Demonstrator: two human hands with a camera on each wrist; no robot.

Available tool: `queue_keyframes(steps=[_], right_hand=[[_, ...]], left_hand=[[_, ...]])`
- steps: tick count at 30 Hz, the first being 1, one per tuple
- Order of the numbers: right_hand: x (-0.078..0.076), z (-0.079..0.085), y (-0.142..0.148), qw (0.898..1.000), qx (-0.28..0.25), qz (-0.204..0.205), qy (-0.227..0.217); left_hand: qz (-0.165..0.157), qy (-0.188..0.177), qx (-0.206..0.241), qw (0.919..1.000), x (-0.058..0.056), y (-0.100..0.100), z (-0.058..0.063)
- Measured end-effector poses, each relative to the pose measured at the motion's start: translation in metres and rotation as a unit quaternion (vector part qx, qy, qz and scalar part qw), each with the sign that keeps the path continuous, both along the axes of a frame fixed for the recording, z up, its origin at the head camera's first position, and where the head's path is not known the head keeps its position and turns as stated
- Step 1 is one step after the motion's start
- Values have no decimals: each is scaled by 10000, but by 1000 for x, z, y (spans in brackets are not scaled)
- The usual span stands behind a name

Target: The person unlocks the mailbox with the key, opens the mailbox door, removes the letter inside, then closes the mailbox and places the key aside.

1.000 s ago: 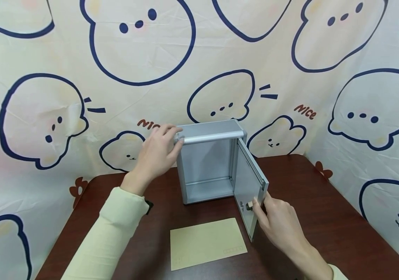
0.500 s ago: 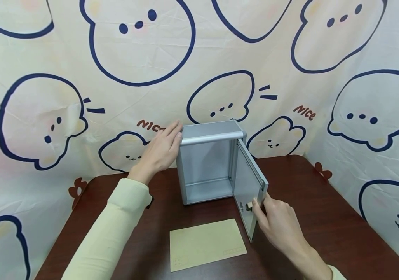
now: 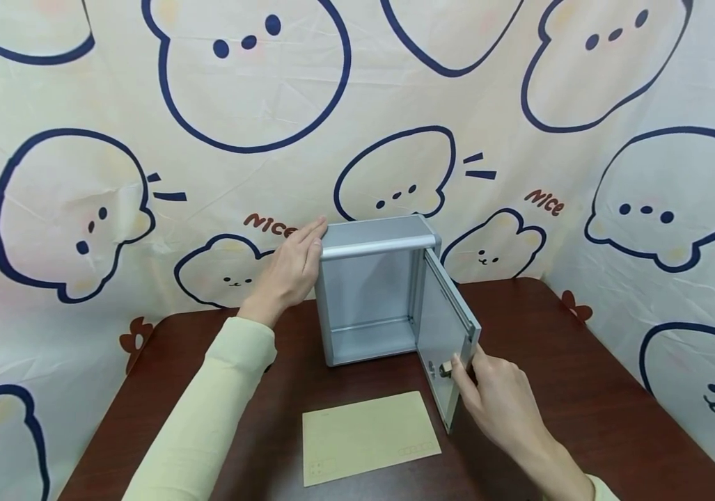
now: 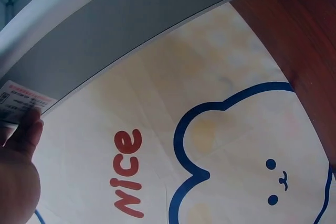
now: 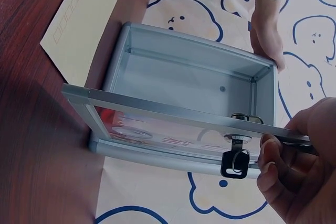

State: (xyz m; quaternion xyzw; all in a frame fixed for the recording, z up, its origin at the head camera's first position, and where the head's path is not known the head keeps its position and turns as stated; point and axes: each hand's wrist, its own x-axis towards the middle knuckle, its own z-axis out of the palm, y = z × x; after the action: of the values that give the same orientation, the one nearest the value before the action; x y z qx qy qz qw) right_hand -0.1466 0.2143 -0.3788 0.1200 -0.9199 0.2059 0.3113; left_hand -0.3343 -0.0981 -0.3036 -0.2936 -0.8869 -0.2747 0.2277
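Observation:
A grey metal box (image 3: pixel 376 231) stands on the table, its front standing wide and its inside bare. My left hand (image 3: pixel 287 273) lies with nearly straight fingers against the box's upper left corner. In the left wrist view, those fingers touch beside a white printed label (image 4: pixel 22 100) on the box. With thumb and fingers, my right hand (image 3: pixel 506 396) pinches the free edge of the hinged door (image 3: pixel 445 327). The right wrist view shows a black key (image 5: pixel 233 164) in the door's lock, right beside the fingertips. A tan envelope (image 3: pixel 370 438) lies flat before the box.
The dark wooden table (image 3: pixel 608 417) ends at a patterned cloth (image 3: pixel 282 90) that hangs behind and along both sides. The door swings out to the right, its lower corner close to the envelope's right edge.
My left hand has shifted from gripping over the box's top left corner to lying flat along its left side. My right hand and the door stay put.

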Motion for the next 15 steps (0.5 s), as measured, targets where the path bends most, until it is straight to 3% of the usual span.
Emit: queue_keyframes(steps=[15], right_hand=[[0, 0, -2, 9999, 20, 35, 113]], left_hand=[[87, 125, 146, 9998, -2, 3, -3]])
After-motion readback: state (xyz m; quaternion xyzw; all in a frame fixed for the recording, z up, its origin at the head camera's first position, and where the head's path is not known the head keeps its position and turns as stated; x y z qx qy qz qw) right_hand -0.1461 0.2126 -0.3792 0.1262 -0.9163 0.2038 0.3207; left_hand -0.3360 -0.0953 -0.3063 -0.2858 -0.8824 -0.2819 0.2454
